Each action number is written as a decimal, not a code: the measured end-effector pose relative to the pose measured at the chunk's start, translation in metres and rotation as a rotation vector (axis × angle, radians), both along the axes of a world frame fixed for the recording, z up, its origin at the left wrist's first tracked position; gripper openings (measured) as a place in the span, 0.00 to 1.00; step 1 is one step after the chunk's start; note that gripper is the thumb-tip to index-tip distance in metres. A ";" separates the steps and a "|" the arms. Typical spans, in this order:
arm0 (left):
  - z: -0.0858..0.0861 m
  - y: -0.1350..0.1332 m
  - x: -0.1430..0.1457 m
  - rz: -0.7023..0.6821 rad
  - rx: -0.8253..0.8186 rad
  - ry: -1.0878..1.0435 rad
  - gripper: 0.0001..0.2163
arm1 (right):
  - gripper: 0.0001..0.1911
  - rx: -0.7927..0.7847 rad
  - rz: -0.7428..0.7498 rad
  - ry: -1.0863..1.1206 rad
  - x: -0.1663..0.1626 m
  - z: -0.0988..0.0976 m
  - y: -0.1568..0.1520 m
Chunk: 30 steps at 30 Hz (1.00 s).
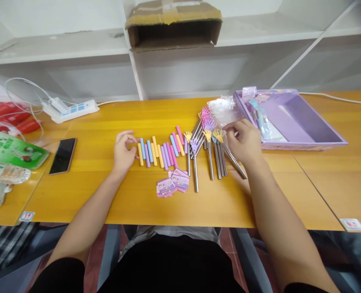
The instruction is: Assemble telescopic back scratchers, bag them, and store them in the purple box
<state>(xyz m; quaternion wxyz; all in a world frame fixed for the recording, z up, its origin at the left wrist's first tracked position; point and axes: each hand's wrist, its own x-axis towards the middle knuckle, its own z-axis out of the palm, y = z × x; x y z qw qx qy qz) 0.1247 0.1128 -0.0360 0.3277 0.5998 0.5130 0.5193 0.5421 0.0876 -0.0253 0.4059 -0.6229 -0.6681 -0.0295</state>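
Backscratchers (211, 162) lie bunched on the worktop (137, 203), between its front and back edges, claw heads pointing mostly toward the back edge and metal shafts running toward the front, though a yellow-headed backscratcher (234, 160) at the right slants its shaft rightward. Each should be light and stiff, slick along the shaft and perhaps fragile at the prongs, so best held just below the head. The right hand (244, 138) curls by that yellow head, its hold impossible to tell; the left hand (124, 149), half curled and seemingly empty, rests beside a yellow stick (140, 154).
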 end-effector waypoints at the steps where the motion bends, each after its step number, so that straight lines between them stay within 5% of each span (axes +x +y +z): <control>1: 0.001 0.000 0.000 0.015 -0.001 0.007 0.11 | 0.13 -0.018 0.004 -0.005 -0.002 0.000 -0.001; 14: 0.010 -0.003 0.006 0.103 -0.073 -0.326 0.12 | 0.13 -0.095 0.008 -0.012 -0.010 0.001 -0.004; 20: 0.013 -0.007 0.009 0.021 -0.061 -0.279 0.12 | 0.14 -0.081 0.013 -0.016 -0.009 0.000 -0.004; 30: 0.020 -0.009 0.010 0.083 -0.034 -0.336 0.14 | 0.12 -0.200 0.038 -0.106 -0.014 0.002 -0.006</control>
